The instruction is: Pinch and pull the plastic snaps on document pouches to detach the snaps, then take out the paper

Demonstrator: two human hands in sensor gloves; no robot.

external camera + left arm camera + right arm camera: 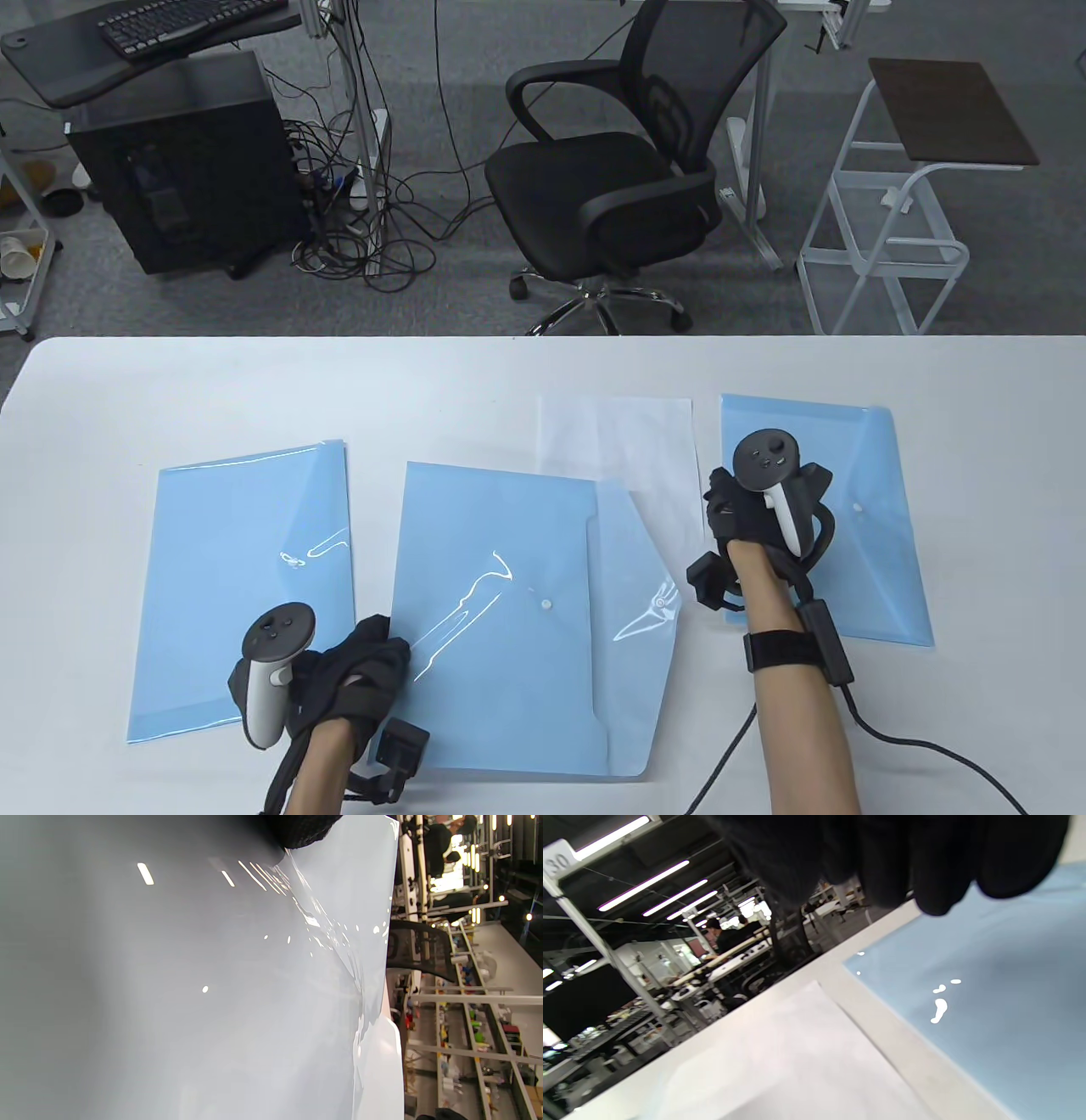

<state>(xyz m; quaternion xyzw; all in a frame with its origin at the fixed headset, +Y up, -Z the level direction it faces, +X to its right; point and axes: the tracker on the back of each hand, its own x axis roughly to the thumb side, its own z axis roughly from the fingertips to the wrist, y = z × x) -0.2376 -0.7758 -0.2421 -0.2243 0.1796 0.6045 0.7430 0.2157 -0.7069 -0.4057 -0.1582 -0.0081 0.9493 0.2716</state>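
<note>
Three blue document pouches lie on the white table (475,373). The middle pouch (501,594) has its flap (636,586) folded open to the right, and its white snap (545,605) is bare. My left hand (377,658) presses on that pouch's lower left corner; a fingertip (303,830) touches the glossy plastic (212,984). A white paper (624,450) lies flat on the table between the middle and right pouches. The right pouch (857,526) is closed at its snap (859,508). My right hand (721,509) hovers at its left edge, fingers (925,866) loosely curled above the blue plastic (988,1005), holding nothing.
The left pouch (242,586) lies flat beside my left hand. Beyond the table's far edge stand a black office chair (619,187), a computer tower (187,161) with cables, and a white side cart (899,212). The paper (780,1060) shows beside the right pouch.
</note>
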